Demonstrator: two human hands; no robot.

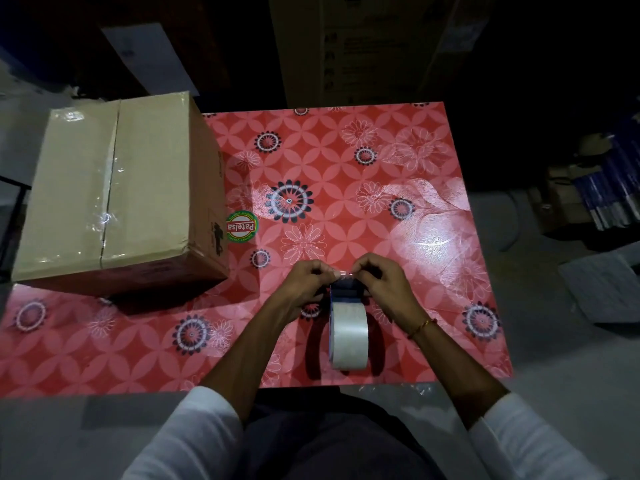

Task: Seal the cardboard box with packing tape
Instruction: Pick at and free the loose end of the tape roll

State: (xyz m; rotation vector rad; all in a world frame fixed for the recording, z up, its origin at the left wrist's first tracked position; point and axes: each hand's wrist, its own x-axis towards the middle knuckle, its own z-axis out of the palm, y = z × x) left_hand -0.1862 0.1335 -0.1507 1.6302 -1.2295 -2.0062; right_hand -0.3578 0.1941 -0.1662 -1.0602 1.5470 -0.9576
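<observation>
A brown cardboard box (117, 195) stands on the left part of the red flowered table (346, 168), its top flaps closed and a shiny clear strip along the seam. A tape dispenser with a roll of clear packing tape (349, 332) stands near the front edge of the table. My left hand (306, 284) and my right hand (379, 287) meet at the dispenser's far end. Both pinch the loose end of the tape (343, 273) between thumb and fingers. The box lies well to the left of my hands.
A round green and red sticker (241, 227) is on the table beside the box. Large dark cartons (363, 46) stand behind the table. Stacked items (606, 188) and a grey pad (602, 289) lie on the floor at right.
</observation>
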